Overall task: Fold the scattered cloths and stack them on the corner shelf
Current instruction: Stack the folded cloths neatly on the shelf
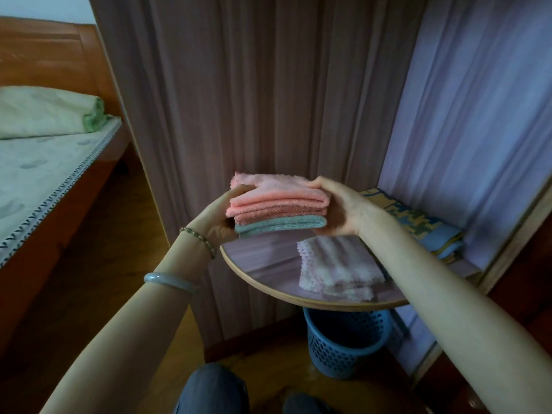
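I hold a stack of folded cloths (pixel 279 204) between both hands, above the back of the rounded corner shelf (pixel 260 270). The stack has pink cloths on top and one grey-green cloth at the bottom. My left hand (pixel 219 218) grips the stack's left end and my right hand (pixel 343 207) grips its right end. A folded white and pale pink cloth (pixel 336 268) lies flat on the shelf, below and slightly right of the held stack.
A blue and yellow folded fabric (pixel 424 225) lies at the shelf's right side against the curtain. A blue perforated bin (pixel 343 342) stands on the floor under the shelf. A bed (pixel 44 180) with a pillow is at the left.
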